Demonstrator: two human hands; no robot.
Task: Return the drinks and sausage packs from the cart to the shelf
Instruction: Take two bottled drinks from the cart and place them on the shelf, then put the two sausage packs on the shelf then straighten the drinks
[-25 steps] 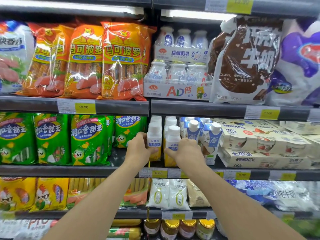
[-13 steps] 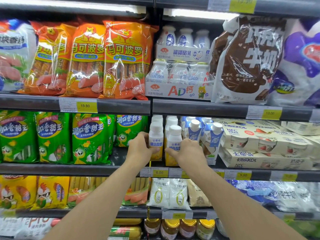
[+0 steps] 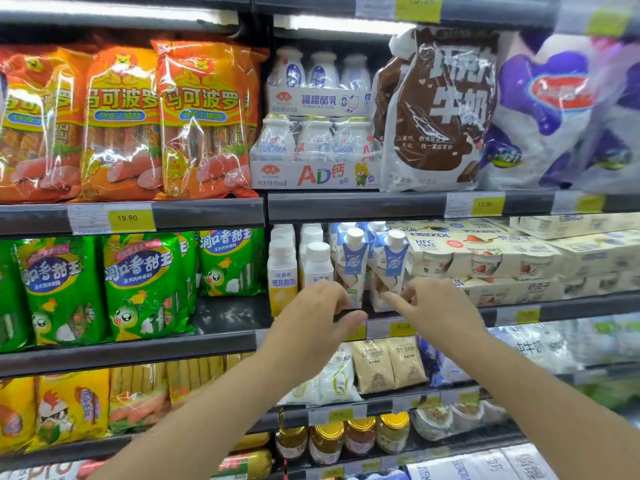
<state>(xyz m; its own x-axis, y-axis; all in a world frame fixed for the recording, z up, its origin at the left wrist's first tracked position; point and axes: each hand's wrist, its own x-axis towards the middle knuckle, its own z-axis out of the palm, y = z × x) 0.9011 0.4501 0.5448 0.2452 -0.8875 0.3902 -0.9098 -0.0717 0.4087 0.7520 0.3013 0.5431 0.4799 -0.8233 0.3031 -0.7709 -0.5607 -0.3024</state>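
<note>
Both hands, left and right, hover with released, empty grips just before the shelf edge, where white bottles stand left of blue cartons, yogurt boxes crowd the right, and bare shelf lies left beside green packs.

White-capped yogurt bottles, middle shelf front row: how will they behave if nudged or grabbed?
The white-capped bottles stand tall and narrow, so a nudge near the cap probably tips them. Packed against neighbours, one may knock the carton beside. The smooth plastic wall looks rigid, likely easy to grip but somewhat slippery.
</note>
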